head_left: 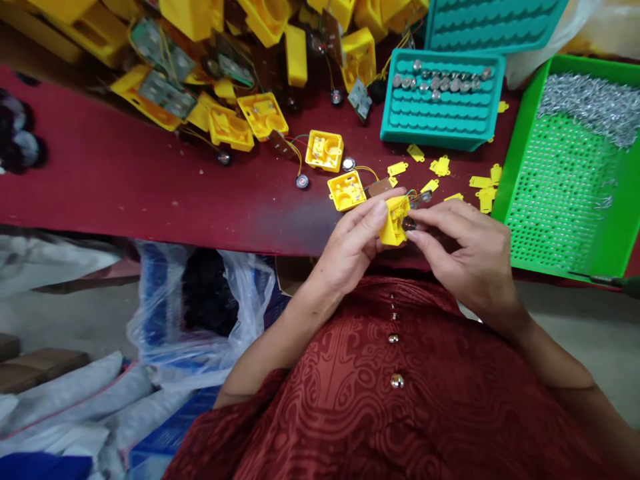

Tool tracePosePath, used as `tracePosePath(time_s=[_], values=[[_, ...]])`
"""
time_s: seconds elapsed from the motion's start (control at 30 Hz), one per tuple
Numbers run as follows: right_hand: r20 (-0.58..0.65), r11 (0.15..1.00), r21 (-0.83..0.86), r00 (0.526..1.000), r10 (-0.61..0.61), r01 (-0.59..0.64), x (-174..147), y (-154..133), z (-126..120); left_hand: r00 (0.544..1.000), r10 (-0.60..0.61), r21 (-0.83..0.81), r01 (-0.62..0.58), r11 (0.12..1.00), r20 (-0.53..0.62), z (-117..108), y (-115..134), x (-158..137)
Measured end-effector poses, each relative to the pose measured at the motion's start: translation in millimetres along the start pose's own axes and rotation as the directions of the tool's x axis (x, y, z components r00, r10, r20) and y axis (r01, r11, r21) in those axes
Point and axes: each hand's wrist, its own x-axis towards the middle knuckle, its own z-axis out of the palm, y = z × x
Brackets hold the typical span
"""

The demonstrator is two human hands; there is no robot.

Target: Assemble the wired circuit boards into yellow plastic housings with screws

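Note:
My left hand [353, 237] is closed around a small yellow plastic housing [393, 227], tilted on its side above the table's front edge. Thumb and forefinger of my right hand [467, 247] pinch a small dark round part [409, 224] against the housing's open side; whether it sits inside I cannot tell. Thin wires and a small silvery piece [426, 197] show just behind the right fingertips. Beyond my hands lie an open yellow housing [347, 192] with wires and a brown circuit board [381, 187], and another open housing [325, 151].
A teal tray [443, 133] holds rows of small silvery button cells. Small yellow plates [480, 182] are scattered beside it. At right stands a green perforated basket [550, 200] with metal screws [590, 100]. Yellow housings [263, 115] pile up at back left; a plastic-lined blue crate [155, 293] stands below.

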Motion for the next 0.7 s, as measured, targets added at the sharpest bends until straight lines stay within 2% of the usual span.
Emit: tracePosePath(time_s=[0.4, 0.57, 0.7], values=[[-0.062, 0.994, 0.053, 0.993, 0.102, -0.099, 4.0, 5.8, -1.0, 0.999, -0.028, 0.040, 0.029, 0.999, -0.036, 2.2, 1.9, -2.0], [-0.004, 0.996, 0.070, 0.998, 0.061, -0.060, 4.3, 4.1, 2.6, 0.998, 0.049, 0.071, -0.046, 0.996, -0.042, 3.3, -1.6, -2.7], [0.033, 0.978, 0.150, 0.990, 0.139, -0.143, 6.6, 8.0, 6.6, 0.993, 0.115, 0.118, -0.110, 0.987, -0.038, 2.6, -2.5, -3.3]])
